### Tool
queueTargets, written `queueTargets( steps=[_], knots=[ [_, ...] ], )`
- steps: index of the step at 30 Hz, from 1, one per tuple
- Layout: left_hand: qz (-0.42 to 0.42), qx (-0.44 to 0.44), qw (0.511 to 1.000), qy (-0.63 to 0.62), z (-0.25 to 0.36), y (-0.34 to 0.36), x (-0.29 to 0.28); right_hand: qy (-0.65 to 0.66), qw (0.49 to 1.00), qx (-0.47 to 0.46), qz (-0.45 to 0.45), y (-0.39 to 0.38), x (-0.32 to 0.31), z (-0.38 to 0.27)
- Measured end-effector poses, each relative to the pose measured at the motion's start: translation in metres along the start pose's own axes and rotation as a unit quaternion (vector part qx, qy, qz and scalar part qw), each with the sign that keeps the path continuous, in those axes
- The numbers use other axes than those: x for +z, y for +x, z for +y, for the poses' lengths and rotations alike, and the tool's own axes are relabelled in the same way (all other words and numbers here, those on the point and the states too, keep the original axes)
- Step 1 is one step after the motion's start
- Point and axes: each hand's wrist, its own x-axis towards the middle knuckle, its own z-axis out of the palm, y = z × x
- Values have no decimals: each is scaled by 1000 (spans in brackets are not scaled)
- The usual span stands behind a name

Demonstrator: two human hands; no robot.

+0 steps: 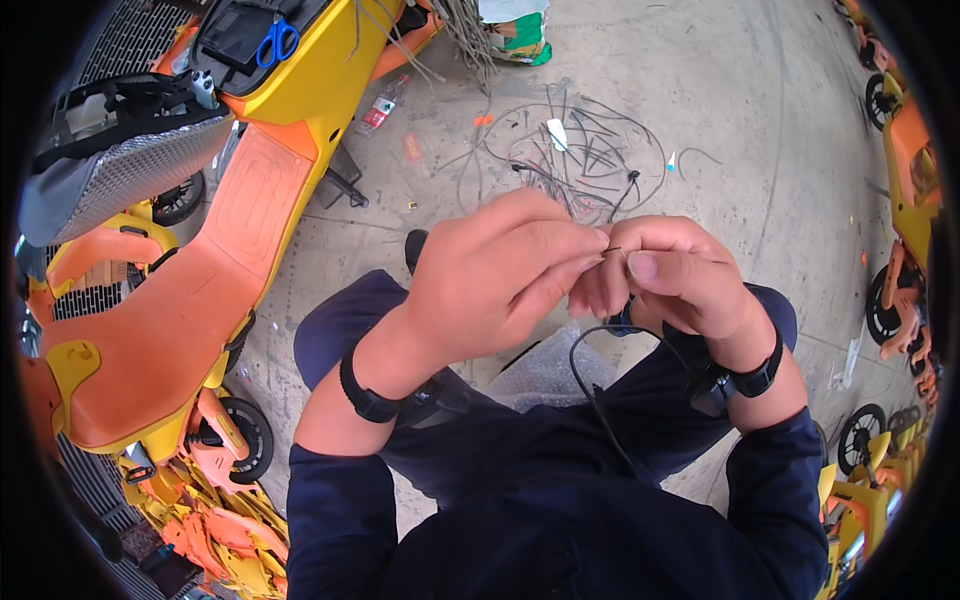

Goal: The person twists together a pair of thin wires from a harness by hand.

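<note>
Left hand (500,280) and right hand (670,275) pinch a thin black wire (590,375), its tip hidden between clamped fingertips, beside an orange-and-yellow scooter (200,290).

Soft, even daylight is falling across the concrete floor (740,120), shadows staying faint; fisheye distortion is bending edges, and black vignetting is ringing the frame.

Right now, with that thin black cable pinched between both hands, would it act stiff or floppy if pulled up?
The black cable probably acts floppy: it droops in a loose curve below the right hand and left hand. It looks thin, so likely light. The cut wires on the concrete floor lie curled, hinting it holds some bend.
</note>
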Motion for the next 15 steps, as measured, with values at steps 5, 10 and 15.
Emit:
queueTargets(
  steps=[5, 10, 15],
  knots=[
    [7, 25, 1000, 6, 2, 0, 1, 117, 992, 32, -25, -1, 1, 2],
    [5, 42, 999, 11, 3, -1, 3, 101, 994, 19, -33, -3, 1, 2],
    [18, 44, 999, 16, 6, -3, 7, 42, 999, -3, -8, -4, 2, 1]
  ],
)
